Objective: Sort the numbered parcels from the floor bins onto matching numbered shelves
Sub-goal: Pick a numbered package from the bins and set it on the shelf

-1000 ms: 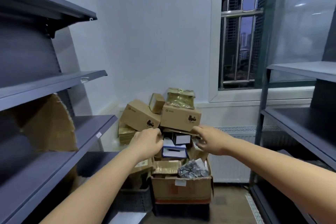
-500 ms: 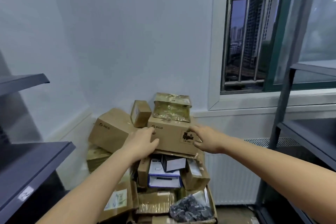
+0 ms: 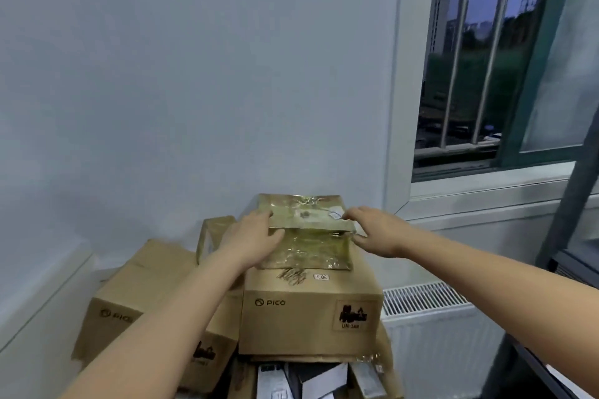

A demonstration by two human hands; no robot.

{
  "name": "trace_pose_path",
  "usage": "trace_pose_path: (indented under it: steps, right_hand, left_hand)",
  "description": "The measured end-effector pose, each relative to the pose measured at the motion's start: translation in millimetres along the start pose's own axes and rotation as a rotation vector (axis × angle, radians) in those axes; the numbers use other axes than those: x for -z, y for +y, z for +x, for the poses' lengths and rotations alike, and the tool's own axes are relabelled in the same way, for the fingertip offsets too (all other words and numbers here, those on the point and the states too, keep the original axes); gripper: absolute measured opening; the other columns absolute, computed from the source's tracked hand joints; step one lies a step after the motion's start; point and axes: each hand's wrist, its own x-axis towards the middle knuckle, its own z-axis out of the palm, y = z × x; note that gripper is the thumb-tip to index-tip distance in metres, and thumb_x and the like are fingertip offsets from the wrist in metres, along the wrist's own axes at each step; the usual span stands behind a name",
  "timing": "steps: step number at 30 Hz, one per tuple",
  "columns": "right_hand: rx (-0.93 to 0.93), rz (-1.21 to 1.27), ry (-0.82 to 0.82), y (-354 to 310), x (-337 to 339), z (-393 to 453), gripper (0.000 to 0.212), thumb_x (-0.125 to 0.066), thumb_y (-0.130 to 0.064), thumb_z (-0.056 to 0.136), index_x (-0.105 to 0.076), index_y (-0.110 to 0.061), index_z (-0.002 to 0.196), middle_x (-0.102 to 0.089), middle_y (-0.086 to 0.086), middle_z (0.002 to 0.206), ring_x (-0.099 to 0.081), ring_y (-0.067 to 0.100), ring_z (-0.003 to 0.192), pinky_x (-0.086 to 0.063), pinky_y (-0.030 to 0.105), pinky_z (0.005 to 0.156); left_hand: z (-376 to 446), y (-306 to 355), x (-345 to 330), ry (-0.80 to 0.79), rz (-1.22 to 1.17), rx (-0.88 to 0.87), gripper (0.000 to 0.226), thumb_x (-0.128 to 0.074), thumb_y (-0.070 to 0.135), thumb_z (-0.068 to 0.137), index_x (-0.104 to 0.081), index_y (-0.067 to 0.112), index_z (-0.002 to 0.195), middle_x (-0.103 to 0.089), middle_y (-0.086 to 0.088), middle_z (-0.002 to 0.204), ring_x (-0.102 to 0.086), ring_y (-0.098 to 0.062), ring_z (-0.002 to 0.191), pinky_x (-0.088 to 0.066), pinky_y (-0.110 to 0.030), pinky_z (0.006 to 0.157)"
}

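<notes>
A flat parcel wrapped in shiny yellowish tape (image 3: 308, 236) lies on top of a brown PICO carton (image 3: 308, 311) that carries a small white label reading 08. My left hand (image 3: 251, 241) grips the parcel's left edge, thumb on top. My right hand (image 3: 372, 230) touches its right edge with curled fingers. The carton crowns a heap of parcels in a bin, whose lower part is cut off by the frame.
A second PICO carton (image 3: 142, 311) leans at the left, with a small taped box (image 3: 210, 233) behind my left wrist. White wall behind, a barred window (image 3: 470, 52) upper right, a radiator (image 3: 431, 334) lower right, a grey shelf post (image 3: 570, 197) at the right edge.
I have stepped closer to the heap and the left shelves have left the view. Both hands rose from the sides of the PICO carton to the taped parcel on top of it.
</notes>
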Motion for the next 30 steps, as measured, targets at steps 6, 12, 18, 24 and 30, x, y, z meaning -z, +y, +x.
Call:
trace_pose_path:
  steps: [6, 12, 18, 24, 30]
  right_hand:
    - [-0.064, 0.015, -0.033, 47, -11, 73, 0.046, -0.045, -0.030, 0.099, -0.038, -0.018, 0.143, -0.044, 0.003, 0.145, -0.047, 0.023, 0.128, -0.040, 0.032, 0.096]
    - [-0.117, 0.083, -0.085, 82, -28, 137, 0.050, -0.042, -0.033, 0.099, -0.035, -0.015, 0.145, -0.041, 0.004, 0.148, -0.044, 0.024, 0.132, -0.039, 0.038, 0.105]
    - [-0.048, 0.092, -0.093, 92, -43, 188, 0.046, -0.039, -0.036, 0.101, -0.039, -0.015, 0.143, -0.042, 0.005, 0.144, -0.045, 0.026, 0.129, -0.039, 0.037, 0.102]
    - [0.022, 0.126, -0.164, 88, -63, 227, 0.040, -0.037, -0.032, 0.102, -0.045, -0.010, 0.134, -0.043, 0.010, 0.137, -0.048, 0.029, 0.123, -0.039, 0.036, 0.099]
    - [-0.002, 0.213, -0.147, 89, -74, 241, 0.033, -0.040, -0.030, 0.102, -0.057, -0.009, 0.120, -0.045, 0.011, 0.123, -0.051, 0.030, 0.113, -0.040, 0.033, 0.090]
  left_hand:
    - [58, -26, -23, 0.025, -0.103, 0.161, 0.074, -0.053, 0.050, 0.091, -0.028, 0.012, 0.149, -0.038, -0.008, 0.149, -0.037, -0.025, 0.136, -0.035, -0.039, 0.109]
    - [96, -29, -36, -0.022, -0.183, 0.294, 0.088, -0.057, 0.062, 0.085, -0.027, 0.010, 0.150, -0.038, -0.009, 0.151, -0.039, -0.026, 0.136, -0.037, -0.035, 0.104]
    - [104, -23, -54, -0.088, -0.209, 0.226, 0.121, -0.070, 0.083, 0.047, -0.033, 0.022, 0.145, -0.042, 0.001, 0.144, -0.046, -0.021, 0.129, -0.043, -0.040, 0.104]
    - [112, -33, -67, -0.146, -0.088, 0.223, 0.121, -0.080, 0.059, 0.061, -0.013, 0.018, 0.152, -0.022, -0.002, 0.154, -0.040, -0.024, 0.133, -0.041, -0.039, 0.106]
    - [117, -34, -68, -0.105, -0.117, 0.258, 0.105, -0.082, 0.046, 0.064, -0.022, 0.028, 0.148, -0.041, -0.001, 0.124, -0.053, -0.026, 0.113, -0.047, -0.037, 0.094]
